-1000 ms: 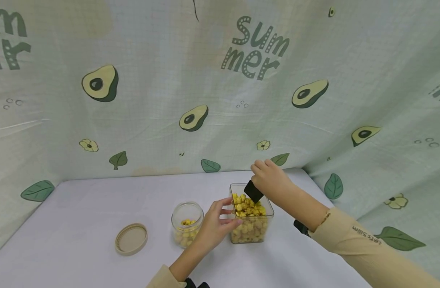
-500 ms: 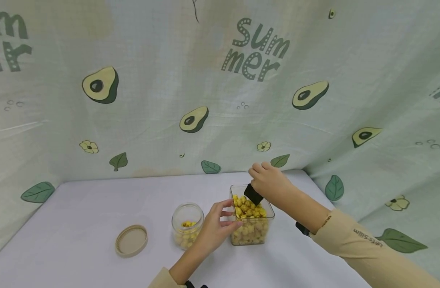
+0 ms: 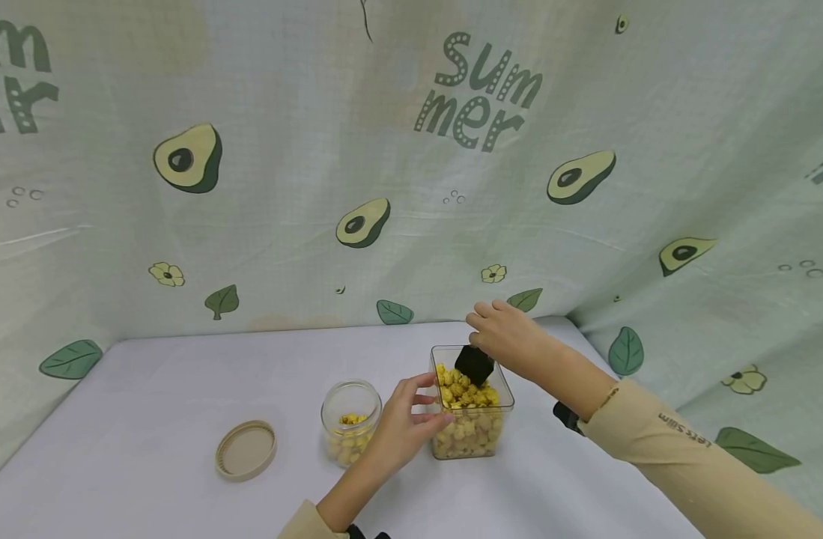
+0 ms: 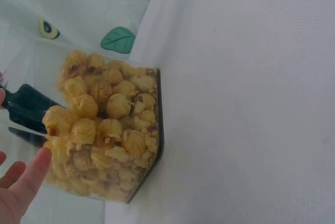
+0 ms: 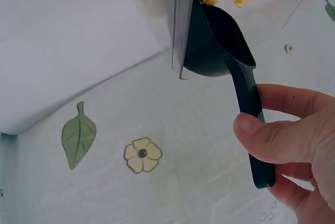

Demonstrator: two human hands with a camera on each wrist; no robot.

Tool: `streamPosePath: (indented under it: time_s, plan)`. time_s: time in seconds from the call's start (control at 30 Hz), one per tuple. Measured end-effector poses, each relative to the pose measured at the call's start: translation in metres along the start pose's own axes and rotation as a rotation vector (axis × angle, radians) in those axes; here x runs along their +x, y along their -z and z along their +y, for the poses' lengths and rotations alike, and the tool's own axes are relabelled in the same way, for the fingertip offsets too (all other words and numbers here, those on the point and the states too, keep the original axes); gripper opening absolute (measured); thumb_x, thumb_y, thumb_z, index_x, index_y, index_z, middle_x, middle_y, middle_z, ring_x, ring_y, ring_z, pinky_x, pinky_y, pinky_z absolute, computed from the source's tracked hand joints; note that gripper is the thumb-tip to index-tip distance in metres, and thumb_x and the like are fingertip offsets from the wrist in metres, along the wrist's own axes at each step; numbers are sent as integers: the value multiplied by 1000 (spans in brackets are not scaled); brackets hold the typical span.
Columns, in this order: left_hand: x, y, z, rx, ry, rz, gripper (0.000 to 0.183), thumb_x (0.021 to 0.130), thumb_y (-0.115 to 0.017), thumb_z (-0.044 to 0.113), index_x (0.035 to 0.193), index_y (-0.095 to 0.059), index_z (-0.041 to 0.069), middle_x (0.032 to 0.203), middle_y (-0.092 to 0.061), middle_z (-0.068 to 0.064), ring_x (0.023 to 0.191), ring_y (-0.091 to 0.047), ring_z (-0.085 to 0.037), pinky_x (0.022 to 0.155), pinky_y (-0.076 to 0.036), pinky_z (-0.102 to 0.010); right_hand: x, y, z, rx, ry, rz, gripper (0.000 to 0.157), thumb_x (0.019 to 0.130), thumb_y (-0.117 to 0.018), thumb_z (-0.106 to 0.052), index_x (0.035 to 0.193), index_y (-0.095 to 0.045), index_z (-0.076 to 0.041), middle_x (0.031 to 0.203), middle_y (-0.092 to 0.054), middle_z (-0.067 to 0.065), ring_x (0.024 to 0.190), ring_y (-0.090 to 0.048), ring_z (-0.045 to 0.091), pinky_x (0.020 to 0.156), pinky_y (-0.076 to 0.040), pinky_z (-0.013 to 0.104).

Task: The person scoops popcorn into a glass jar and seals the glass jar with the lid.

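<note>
Popcorn (image 3: 460,393) fills much of a clear square container (image 3: 505,405) right of the table's middle. My left hand (image 3: 401,427) holds this container at its near left rim, with the thumb by the front corner and the fingers along the left side. In the right wrist view, my right hand (image 5: 296,140) pinches the handle of a black scoop (image 5: 207,51) between thumb and fingers. The scoop's bowl is inside the container, its front edge against the popcorn. To the left stands a round clear jar (image 3: 351,385) without its lid, with some popcorn inside.
A round beige lid (image 3: 246,451) lies on the white table (image 3: 148,419) left of the jar. Behind the table hangs a pale cloth (image 3: 283,150) printed with avocados and leaves, which also runs along the right side.
The scoop in my right hand has turned slightly and sits a little more level over the popcorn. My left hand, the container, the jar and the lid stay in place.
</note>
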State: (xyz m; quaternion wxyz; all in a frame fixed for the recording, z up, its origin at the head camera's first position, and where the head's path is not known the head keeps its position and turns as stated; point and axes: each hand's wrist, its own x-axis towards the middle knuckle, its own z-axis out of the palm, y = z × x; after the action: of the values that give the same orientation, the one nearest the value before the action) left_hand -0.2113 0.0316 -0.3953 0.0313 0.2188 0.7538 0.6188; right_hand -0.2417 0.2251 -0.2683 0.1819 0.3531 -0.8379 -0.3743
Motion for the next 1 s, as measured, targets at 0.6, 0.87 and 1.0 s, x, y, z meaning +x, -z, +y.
streamPosePath:
  time_s: [0.6,0.87,1.0]
  plan:
    - [0,2,2,-36,-5,-1,60,83,-71,18,135,-43,5,133,-43,-15,111,-52,-28,82,-55,-25,1,9,-8,32,3,-119,10,77,-75,-20,83,-68,-18,87,-55,1,77,-43,17,61,-36,25]
    - [1,1,1,-47,-17,1,61,82,-72,17,134,-43,3,133,-43,-16,111,-53,-28,82,-55,-24,-6,-6,-1,291,-27,-194,14,80,-70,-4,89,-68,-15,82,-55,1,72,-43,17,63,-40,29]
    - [1,2,0,-46,-15,3,61,81,-72,18,134,-43,4,133,-43,-15,111,-53,-28,82,-55,-24,-10,-4,-2,387,-42,-199,21,78,-69,0,92,-69,-16,81,-56,-1,70,-43,17,63,-41,28]
